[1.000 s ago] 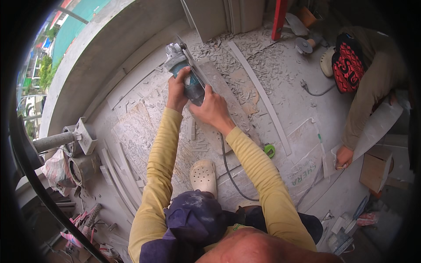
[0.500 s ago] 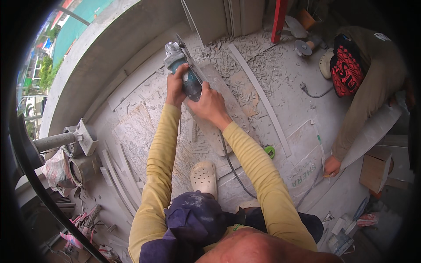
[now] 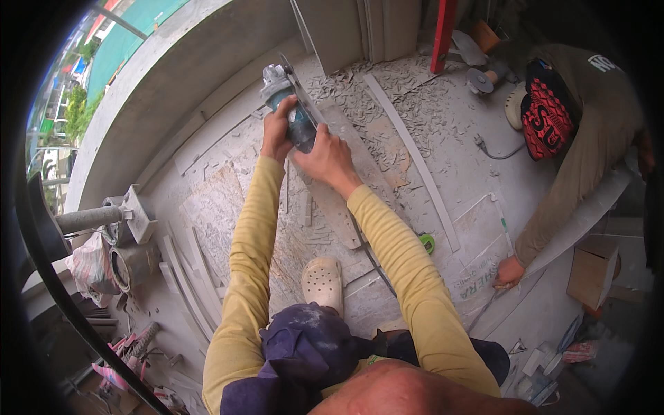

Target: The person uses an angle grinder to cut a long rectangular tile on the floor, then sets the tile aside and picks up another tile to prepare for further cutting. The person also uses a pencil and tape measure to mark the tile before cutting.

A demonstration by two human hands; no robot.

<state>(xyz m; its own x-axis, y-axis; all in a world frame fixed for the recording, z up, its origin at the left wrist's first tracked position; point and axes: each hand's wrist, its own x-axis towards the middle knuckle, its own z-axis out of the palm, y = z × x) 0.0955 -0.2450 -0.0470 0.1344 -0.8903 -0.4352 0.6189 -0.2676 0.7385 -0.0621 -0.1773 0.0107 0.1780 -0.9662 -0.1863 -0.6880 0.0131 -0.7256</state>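
Observation:
Out in front of me, a teal angle grinder [image 3: 299,124] with a grey metal head is held in both hands. My left hand [image 3: 277,131] wraps its left side, near the head. My right hand [image 3: 328,160] closes round the rear of the body from the right. The grinder's disc shows nearly edge-on, and a thin grey edge runs along the tool's right side; I cannot tell whether that is a separate strip. Below lies a dusty grey plank [image 3: 346,221], and the power cord [image 3: 370,250] trails back under my right forearm.
At right, a co-worker's hand [image 3: 510,271] works over a marked board [image 3: 477,280]. Another angle grinder [image 3: 482,81] lies farther back. Grey chips [image 3: 401,104], a long strip [image 3: 415,155] and a green tape measure [image 3: 427,242] lie on the floor. A curved wall [image 3: 166,97] bounds the left.
The co-worker's hand has moved left and slightly nearer over the board. My hands and the grinder stay almost in place.

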